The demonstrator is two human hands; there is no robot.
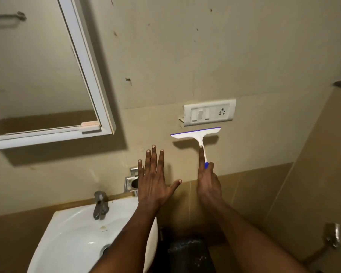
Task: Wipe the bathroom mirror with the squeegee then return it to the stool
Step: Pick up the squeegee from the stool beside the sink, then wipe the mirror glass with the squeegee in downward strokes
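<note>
The mirror (37, 66) fills ten o'clock, its white frame tilted. The white sink (73, 233) sits at seven o'clock. The left hand (156, 180) hangs released at centre, fingers spread. The right hand (208, 180) has its grip clenched on the squeegee (198, 135) handle, blade up, just below the switch plate (209, 112) at two o'clock.

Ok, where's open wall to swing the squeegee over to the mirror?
Bare wall runs between the mirror frame and the switch plate, above the open left hand. It is crowded low down: tap, metal holder and sink. The right hand holds the squeegee just below the switch plate.
</note>
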